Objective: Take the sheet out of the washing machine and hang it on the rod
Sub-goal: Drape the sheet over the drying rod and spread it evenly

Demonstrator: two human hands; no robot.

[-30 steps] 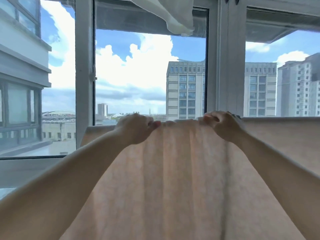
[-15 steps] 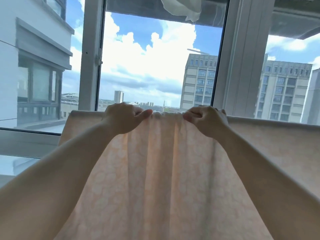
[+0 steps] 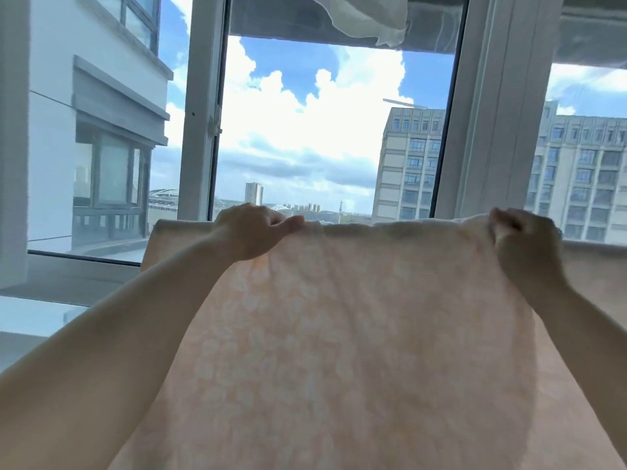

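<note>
Both arms are reaching forward, the left hand and right hand well apart, each pinching the top fold of the pale peach patterned cotton sheet, which is hanging before the window frame.

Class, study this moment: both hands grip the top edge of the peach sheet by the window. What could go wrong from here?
1. The sheet is held only at its top fold by the left hand and right hand; letting go of one side could let it slide off.
2. The stretch left of the left hand looks less spread, so it may dry bunched.
</note>
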